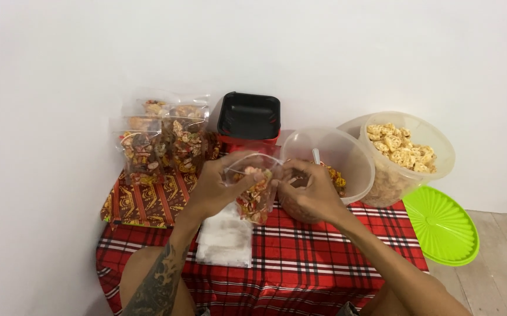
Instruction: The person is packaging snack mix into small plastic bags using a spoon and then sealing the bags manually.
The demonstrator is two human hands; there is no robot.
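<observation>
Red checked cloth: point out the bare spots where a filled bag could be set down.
The red checked cloth is bare in front of the right hand, between the stack of empty bags and the green lid. A smaller patch lies left of that stack. The back is crowded: filled bags, black tray, two tubs.

Bright, even indoor light; soft shadows, slight blur, mild edge distortion.
</observation>
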